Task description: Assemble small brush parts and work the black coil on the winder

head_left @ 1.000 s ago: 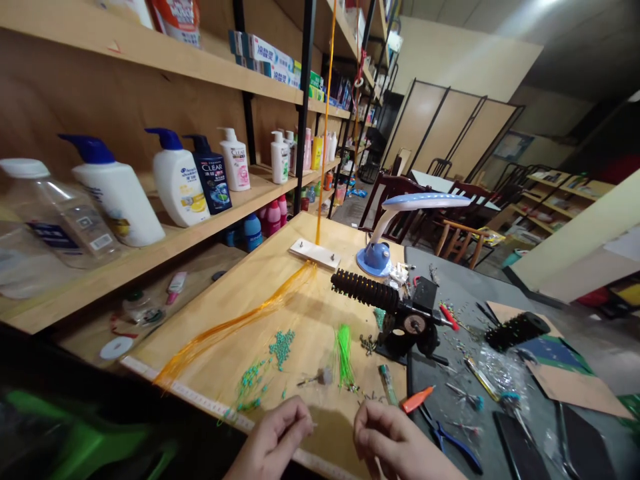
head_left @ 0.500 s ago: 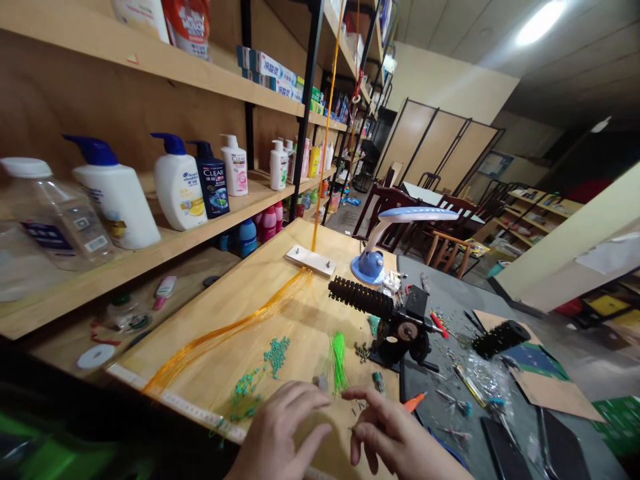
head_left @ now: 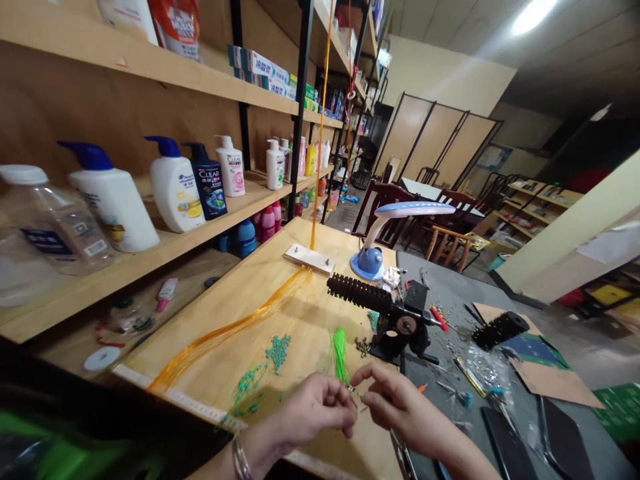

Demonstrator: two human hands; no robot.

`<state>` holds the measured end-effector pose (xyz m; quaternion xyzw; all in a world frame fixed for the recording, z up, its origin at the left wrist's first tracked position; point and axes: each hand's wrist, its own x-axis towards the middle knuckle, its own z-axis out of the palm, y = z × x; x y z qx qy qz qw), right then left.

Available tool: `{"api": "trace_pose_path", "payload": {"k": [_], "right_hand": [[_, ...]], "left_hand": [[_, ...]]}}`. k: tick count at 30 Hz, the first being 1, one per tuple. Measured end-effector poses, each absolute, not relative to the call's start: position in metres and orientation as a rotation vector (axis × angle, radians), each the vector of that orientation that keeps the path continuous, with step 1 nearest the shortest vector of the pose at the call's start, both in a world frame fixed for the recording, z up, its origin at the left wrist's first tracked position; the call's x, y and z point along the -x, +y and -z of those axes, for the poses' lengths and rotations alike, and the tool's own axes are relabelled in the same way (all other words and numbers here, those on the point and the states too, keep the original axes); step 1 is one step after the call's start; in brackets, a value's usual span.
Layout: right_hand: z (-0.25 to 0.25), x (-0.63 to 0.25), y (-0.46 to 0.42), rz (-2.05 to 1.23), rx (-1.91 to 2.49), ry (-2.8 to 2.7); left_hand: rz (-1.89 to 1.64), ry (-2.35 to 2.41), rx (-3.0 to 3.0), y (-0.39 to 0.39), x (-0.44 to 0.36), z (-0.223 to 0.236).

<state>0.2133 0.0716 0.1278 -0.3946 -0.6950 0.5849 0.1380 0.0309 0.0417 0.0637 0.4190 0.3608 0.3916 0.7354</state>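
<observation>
Hovering near each other over one wooden counter (head_left: 300, 320), my two grips differ: the left grip (head_left: 320, 405) is curled, fingertips drawn in, and I cannot tell whether it pinches anything; the right grip (head_left: 395, 397) has thumb and forefinger parted. One green bundle of strands (head_left: 340, 357) lies just beyond my fingers on the counter. Leftward lie one orange bundle of strands (head_left: 200, 339) and two groups of turquoise beads (head_left: 278, 353); to the right stands one black winder (head_left: 405, 325)
</observation>
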Motion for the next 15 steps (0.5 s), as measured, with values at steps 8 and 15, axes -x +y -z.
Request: {"api": "trace_pose_path", "payload": {"k": [8,15], "right_hand": [[-0.131,-0.223,0.080,-1.709,1.099,-1.807],[-0.128,-0.229,0.086,-1.670,1.127,-1.763]], "left_hand": [[-0.927,0.660,-0.667,0.033,-0.033,-0.043],[-0.937,0.704,-0.581,0.028,-0.032,-0.041]]}}
